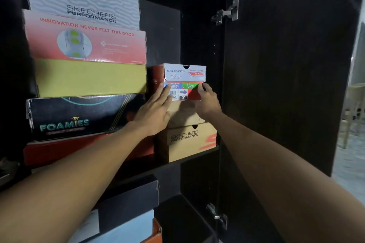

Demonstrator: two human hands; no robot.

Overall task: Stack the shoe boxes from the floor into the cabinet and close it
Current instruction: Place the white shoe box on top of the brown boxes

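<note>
A small red shoe box with a white lid (185, 74) sits end-on in the dark cabinet, on top of a tan box (185, 113) that rests on a brown Skechers Performance box (187, 141). My left hand (156, 108) lies flat with fingers apart against the small box's left front corner. My right hand (207, 100) touches its right front edge with curled fingers. Neither hand wraps around the box. To the left stands a tall stack: a white Skechers box (83, 0), a red-and-white box (87, 39), a yellow box (90, 79), a black Foamies box (79, 116) and a red box (59, 150).
The cabinet door (286, 65) stands open on the right, with hinges (227, 13) on the side wall. The shelf edge (189, 161) runs under the boxes. Below it lie a black box (130, 199), a pale blue box (122, 229) and an orange box (156, 233). Free space remains above the small box.
</note>
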